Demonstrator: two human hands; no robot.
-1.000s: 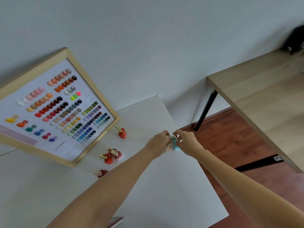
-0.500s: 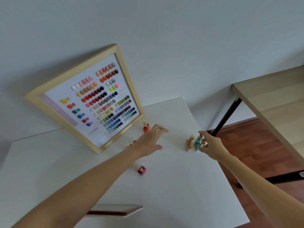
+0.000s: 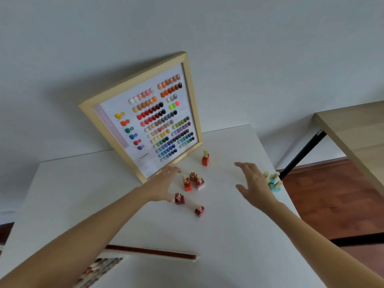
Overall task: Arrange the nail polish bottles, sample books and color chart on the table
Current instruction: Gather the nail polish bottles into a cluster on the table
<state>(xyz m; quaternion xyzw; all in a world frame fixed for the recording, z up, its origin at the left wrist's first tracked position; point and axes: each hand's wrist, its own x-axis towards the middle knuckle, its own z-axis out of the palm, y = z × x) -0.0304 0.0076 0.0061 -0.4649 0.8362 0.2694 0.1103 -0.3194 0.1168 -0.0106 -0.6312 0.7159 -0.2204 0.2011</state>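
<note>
A wood-framed color chart [image 3: 145,119] leans against the wall at the back of the white table [image 3: 228,246]. Several red and orange nail polish bottles stand in front of it: one orange bottle [image 3: 205,157] apart, a tight cluster [image 3: 193,181], and two dark red bottles [image 3: 179,198] [image 3: 199,210] nearer me. Pale and teal bottles [image 3: 273,182] stand by the right edge. My left hand [image 3: 164,183] hovers open just left of the cluster. My right hand [image 3: 252,185] is open, fingers spread, left of the teal bottles. A sample book [image 3: 99,271] lies at the near left.
A second sample book with a dark red edge [image 3: 153,252] lies flat near the front of the table. A wooden table with black legs [image 3: 353,138] stands to the right over a red-brown floor [image 3: 332,200]. The white table's right edge is close to the teal bottles.
Both hands held a teal bottle at the right edge, then let go. My left hand swung left toward the red cluster and my right hand drew away from the teal bottles. The view shifted right.
</note>
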